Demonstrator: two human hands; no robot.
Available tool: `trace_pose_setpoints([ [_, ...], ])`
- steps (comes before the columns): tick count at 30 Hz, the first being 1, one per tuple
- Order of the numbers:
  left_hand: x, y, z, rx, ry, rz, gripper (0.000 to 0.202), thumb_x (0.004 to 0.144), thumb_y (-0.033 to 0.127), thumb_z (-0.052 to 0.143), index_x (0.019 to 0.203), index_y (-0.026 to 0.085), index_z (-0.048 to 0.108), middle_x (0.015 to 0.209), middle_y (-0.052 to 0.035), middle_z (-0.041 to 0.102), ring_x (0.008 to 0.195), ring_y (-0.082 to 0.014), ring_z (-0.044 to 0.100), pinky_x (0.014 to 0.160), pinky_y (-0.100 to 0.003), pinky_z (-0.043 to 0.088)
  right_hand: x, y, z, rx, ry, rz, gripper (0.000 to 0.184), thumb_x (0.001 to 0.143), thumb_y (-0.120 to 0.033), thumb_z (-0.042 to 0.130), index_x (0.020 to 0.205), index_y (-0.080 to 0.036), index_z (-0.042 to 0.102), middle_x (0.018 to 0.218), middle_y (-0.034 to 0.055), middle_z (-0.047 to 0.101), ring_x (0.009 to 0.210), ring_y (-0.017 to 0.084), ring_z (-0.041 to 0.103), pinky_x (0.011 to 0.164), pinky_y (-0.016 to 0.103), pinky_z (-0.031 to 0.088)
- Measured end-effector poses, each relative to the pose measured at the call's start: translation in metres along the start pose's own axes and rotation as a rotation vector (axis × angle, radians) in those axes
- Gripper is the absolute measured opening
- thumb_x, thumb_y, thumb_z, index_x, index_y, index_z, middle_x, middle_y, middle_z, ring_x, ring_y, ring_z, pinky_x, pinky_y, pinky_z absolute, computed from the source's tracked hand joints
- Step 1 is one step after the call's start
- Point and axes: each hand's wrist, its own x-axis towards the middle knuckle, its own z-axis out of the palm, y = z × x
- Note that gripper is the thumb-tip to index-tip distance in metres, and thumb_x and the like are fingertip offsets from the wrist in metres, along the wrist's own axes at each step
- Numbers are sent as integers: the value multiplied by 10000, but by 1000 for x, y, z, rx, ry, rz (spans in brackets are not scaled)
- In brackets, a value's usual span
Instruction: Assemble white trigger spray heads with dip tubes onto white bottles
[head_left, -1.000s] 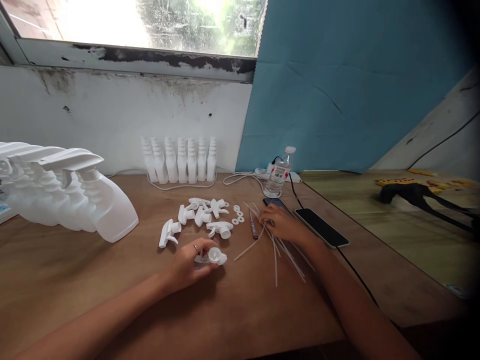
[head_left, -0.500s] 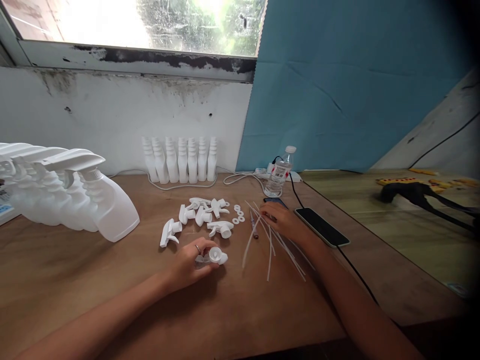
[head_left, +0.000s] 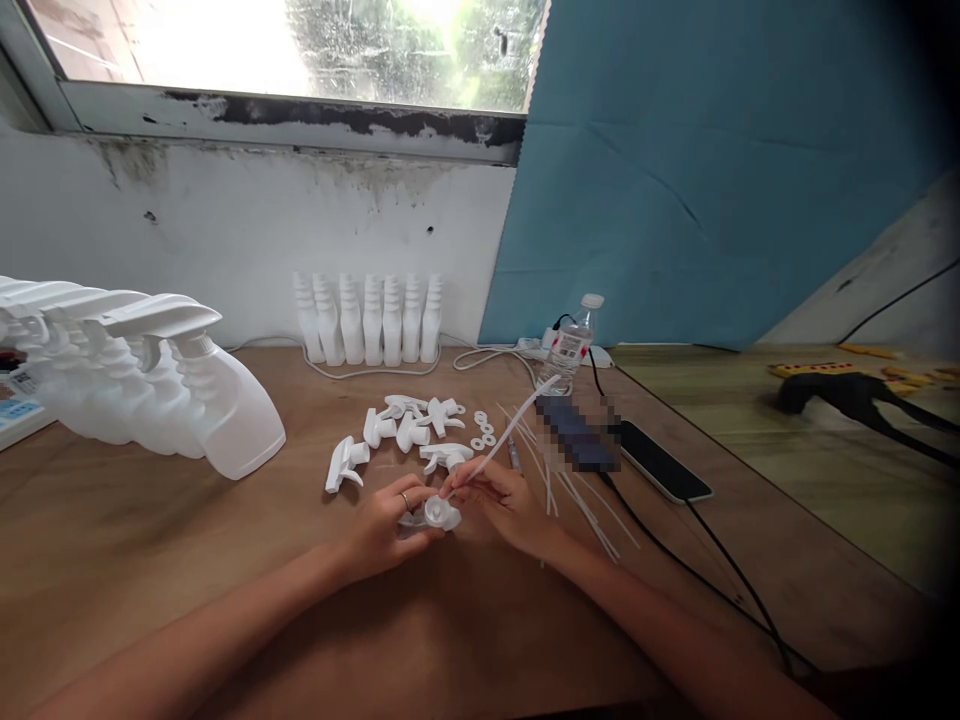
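My left hand (head_left: pixel 394 522) is closed around a white trigger spray head (head_left: pixel 436 513), its round collar opening turned up toward me. Pinched in my right hand (head_left: pixel 506 505) is a thin white dip tube (head_left: pixel 517 425), which slants up and to the right. The tube's lower end is at my fingertips, close beside the collar; I cannot tell whether it touches. Several more spray heads (head_left: pixel 346 465) lie just beyond my hands. To their right is a small cluster of white ring washers (head_left: pixel 486 430). More loose tubes (head_left: pixel 592 515) are spread on the table right of my right hand.
Assembled white spray bottles (head_left: pixel 240 415) stand in a row at the left. Several bottles without heads (head_left: pixel 373 325) line the wall. A clear water bottle (head_left: pixel 568 350), a phone (head_left: pixel 664 460), cables and a pen (head_left: pixel 514 453) are on the right of the brown table (head_left: pixel 360 640).
My right hand has come left from the pile of tubes to the spray head, bringing one tube with it. My left hand still holds the spray head in nearly the same place.
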Motion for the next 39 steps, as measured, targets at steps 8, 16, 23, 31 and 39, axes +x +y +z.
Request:
trace_pose_setpoints([
  [8,-1,-1,0,-13,-14,-6,267,839,282,628,1091,197,605,983,-51,584,821,-150,573,737,-257,446,0,-3,-2,-47,11,-31,67,928,-257,547,952,-210,589,896,30,671,841,143,658,755,285,532],
  [16,0,0,0,-9,-18,-7,278,835,275,635,1102,201,614,986,-50,581,842,-154,575,758,-264,450,3,-10,0,-323,-23,-114,132,952,-274,503,927,-201,611,846,33,641,782,143,612,715,278,486],
  [23,1,-3,2,-32,-13,12,327,840,286,637,1159,219,622,996,-53,574,850,-154,577,767,-264,460,7,-11,13,-416,-25,-190,188,946,-251,505,773,-184,538,829,40,549,765,151,532,676,275,433],
  [31,0,-4,2,-33,-9,33,259,848,290,628,1094,212,649,985,-56,579,861,-159,581,782,-266,470,9,-15,19,-462,-101,-201,245,942,-187,457,701,-197,411,753,15,448,686,142,435,610,261,362],
  [39,2,7,-12,52,46,127,314,870,375,590,1115,185,643,1014,-99,643,914,-202,597,824,-323,482,2,-3,24,-484,8,-229,158,957,-229,449,802,-202,465,817,30,489,770,162,483,707,294,409],
])
